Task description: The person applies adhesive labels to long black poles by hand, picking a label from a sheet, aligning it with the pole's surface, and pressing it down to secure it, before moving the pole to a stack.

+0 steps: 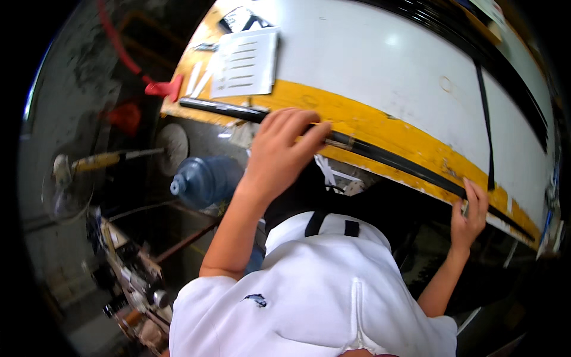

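A long, slim black pole (404, 162) lies along the yellow near edge of the white-topped table (369, 47), its glossy end at the left and thinning toward the right. My left hand (279, 149) is closed around it left of the middle, with the thumb and fingers wrapped over the top. Farther right, my right hand (468, 219) grips the pole close to its thin end, fingers on top. Part of the pole is hidden under each hand.
A printed white sheet (245, 62), white strips (195, 78) and a small metal tool (206, 46) lie at the table's left. Beside them is a red nozzle (163, 88) on a hose. Black rods (523, 95) line the far side. A blue water jug (209, 178) sits below.
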### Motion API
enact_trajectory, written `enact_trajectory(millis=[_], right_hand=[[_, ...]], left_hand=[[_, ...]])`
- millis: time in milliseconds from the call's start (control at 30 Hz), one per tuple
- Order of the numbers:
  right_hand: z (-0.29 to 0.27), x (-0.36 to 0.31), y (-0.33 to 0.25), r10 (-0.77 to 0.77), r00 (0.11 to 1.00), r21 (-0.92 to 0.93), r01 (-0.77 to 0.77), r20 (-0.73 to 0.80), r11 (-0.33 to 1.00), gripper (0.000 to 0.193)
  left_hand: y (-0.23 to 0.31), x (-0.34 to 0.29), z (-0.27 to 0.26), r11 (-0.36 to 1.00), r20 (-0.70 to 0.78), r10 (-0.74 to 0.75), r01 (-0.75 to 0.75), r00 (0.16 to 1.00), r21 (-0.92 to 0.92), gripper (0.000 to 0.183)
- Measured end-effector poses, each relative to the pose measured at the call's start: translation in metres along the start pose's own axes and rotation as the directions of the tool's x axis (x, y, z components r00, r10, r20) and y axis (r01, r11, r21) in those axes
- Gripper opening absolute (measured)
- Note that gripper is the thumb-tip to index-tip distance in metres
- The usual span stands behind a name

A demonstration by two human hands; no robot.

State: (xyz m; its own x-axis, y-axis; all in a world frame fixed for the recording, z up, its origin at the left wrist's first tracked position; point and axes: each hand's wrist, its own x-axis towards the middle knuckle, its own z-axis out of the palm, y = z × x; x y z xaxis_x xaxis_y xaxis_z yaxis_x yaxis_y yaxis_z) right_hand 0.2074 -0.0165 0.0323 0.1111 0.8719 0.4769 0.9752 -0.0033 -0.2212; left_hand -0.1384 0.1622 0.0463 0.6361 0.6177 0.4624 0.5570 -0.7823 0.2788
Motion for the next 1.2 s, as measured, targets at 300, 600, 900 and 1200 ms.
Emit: enact_trajectory(millis=[300,600,900,1200], right_hand=[[0.017,0.003,-0.006,-0.013,0.999,-0.053,0.011,-0.036,0.999,0.04],[0.032,0.008,-0.02,-0.092,0.996,-0.024,0.092,-0.01,0.995,0.041],[0.025,0.042,-0.033,-0.178,0.983,0.163,0.169,0.044,0.972,0.025],[0.066,0.169,-0.141,-0.264,0.925,0.345,0.162,0.274,0.925,0.019]], left_hand=[[-0.014,-0.002,0.008,0.994,0.069,-0.021,0.014,0.997,0.105,0.036],[-0.034,-0.013,-0.004,0.992,0.09,-0.022,0.011,0.996,0.124,0.036],[-0.031,-0.024,-0.014,0.991,-0.017,-0.105,0.106,0.994,0.077,0.037],[-0.091,-0.005,-0.054,0.83,-0.21,-0.49,0.526,0.846,0.186,0.029]])
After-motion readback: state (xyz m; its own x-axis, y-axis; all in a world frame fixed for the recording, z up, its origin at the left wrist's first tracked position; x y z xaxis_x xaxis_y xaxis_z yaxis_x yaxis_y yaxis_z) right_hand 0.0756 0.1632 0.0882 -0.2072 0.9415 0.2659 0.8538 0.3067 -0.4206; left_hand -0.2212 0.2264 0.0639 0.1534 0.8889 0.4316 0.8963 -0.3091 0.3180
